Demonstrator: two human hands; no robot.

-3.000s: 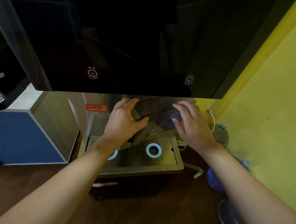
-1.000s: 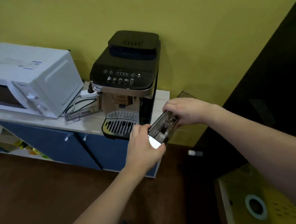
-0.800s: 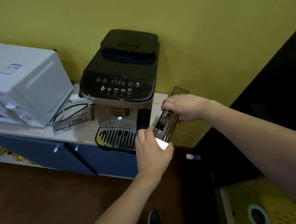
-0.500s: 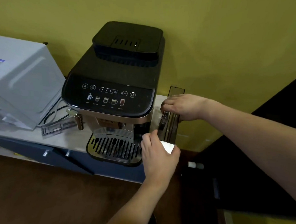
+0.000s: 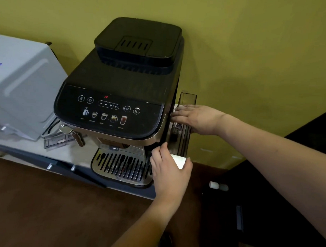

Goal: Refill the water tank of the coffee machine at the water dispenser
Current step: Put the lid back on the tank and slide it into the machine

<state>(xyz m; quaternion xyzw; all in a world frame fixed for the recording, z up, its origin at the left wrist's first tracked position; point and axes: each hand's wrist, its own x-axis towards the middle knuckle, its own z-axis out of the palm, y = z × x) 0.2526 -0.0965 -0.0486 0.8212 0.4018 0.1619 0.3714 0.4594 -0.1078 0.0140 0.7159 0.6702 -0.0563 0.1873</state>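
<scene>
The water tank (image 5: 183,124) is held upright at centre right of the frame, against the coffee machine (image 5: 122,96). The left hand (image 5: 170,171) is closed on its front end; the right hand (image 5: 197,119) is laid flat on top. It should be slid in level until seated.

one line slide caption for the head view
Both hands, left and right, slide the tank into the coffee machine's right side.

The coffee machine (image 5: 123,81) wears matt black plastic with a glossy control panel (image 5: 109,110). Its drip grate (image 5: 122,166) is shiny slotted metal (chrome-like). The water tank (image 5: 183,139) is smoky translucent plastic. The microwave (image 5: 21,92) looks smooth, pale and satin.
</scene>
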